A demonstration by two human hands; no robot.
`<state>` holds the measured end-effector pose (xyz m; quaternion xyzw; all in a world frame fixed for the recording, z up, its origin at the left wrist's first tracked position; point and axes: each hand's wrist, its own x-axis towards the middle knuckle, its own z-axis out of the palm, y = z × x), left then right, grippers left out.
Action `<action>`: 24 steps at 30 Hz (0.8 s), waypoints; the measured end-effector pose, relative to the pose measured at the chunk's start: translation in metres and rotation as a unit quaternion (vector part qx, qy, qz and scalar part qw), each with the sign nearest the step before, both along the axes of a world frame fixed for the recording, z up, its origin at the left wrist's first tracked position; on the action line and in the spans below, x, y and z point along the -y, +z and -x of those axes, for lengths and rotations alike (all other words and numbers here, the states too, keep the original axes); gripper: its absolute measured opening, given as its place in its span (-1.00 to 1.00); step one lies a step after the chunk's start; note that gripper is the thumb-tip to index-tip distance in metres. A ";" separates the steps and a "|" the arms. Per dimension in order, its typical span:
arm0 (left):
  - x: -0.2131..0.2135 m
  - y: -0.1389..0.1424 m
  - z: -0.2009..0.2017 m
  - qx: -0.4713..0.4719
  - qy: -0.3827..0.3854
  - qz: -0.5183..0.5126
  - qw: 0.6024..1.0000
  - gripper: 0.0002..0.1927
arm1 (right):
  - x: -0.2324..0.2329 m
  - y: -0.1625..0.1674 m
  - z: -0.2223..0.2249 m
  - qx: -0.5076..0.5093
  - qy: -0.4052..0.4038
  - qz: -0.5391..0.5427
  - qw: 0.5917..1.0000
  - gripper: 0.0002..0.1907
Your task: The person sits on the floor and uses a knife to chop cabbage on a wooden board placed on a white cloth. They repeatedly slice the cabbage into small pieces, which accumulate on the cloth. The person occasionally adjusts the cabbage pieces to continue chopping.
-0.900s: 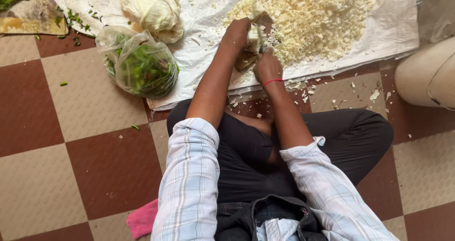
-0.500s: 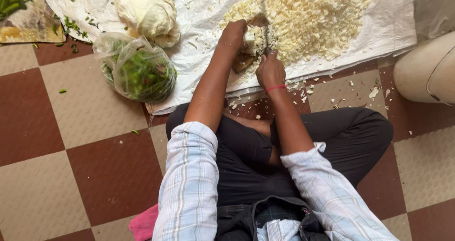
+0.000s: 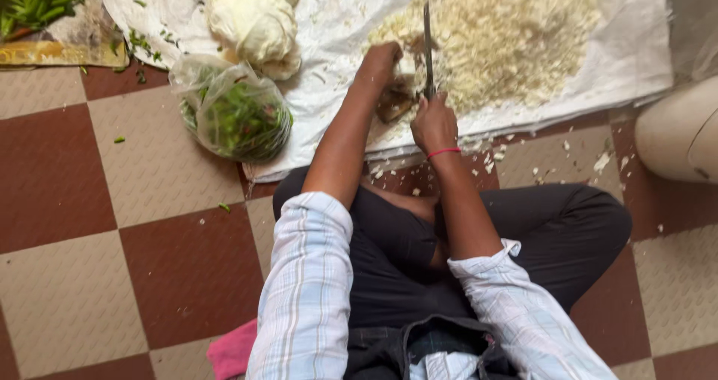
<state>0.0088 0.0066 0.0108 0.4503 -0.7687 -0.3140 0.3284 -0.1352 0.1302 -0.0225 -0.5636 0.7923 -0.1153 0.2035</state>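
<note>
Right hand (image 3: 434, 124) fisted around the handle of a knife (image 3: 428, 47); grip fully closed on it, blade upright and pointing away from the person, edge-on to the camera. Red thread band on that wrist.

Left hand (image 3: 380, 62) lies just left of the blade, fingers curled down onto a small pale chunk of cabbage at the near edge of the shredded cabbage pile (image 3: 516, 36). Whether that grip actually pinches the chunk or only presses on it, cannot tell: fingers hide the contact.

A brownish wooden block (image 3: 393, 105) sits under and between the two hands, mostly covered by them.

Everything rests on a white woven sheet (image 3: 336, 21) spread on the floor (image 3: 149, 275), which is brown and beige checker tile. Shreds are scattered off the sheet onto tiles near the right knee.

Left of the hands on the sheet: a whole cabbage head (image 3: 254, 25), and just below it a clear plastic bag of green beans (image 3: 235, 118) half off the sheet edge. More cut greens (image 3: 37, 2) top-left, well apart.

The person sits cross-legged, in dark trousers and a plaid shirt. Pink cloth (image 3: 232, 350) by the left hip.
</note>
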 end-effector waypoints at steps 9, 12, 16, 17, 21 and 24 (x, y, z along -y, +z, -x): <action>0.008 0.004 0.002 0.033 0.006 0.004 0.999 -0.50 | 0.019 -0.005 -0.008 -0.017 0.045 -0.043 0.998 -0.59; 0.008 0.002 0.001 0.023 0.038 -0.017 0.999 -0.48 | 0.016 0.001 -0.003 -0.004 0.004 -0.031 1.000 -0.53; 0.005 -0.001 0.000 0.009 0.036 -0.019 0.999 -0.48 | 0.015 0.006 0.001 -0.012 0.025 0.026 0.999 -0.56; 0.006 -0.001 0.000 0.009 0.035 -0.020 0.999 -0.48 | 0.017 0.005 0.003 -0.020 0.024 0.024 0.999 -0.56; 0.007 0.001 0.000 -0.011 0.033 0.045 0.998 -0.45 | 0.025 -0.009 0.014 -0.027 0.019 -0.006 0.999 -0.38; 0.003 0.001 0.001 0.005 0.047 -0.008 0.999 -0.42 | 0.025 -0.024 0.019 -0.018 0.007 0.001 1.000 -0.42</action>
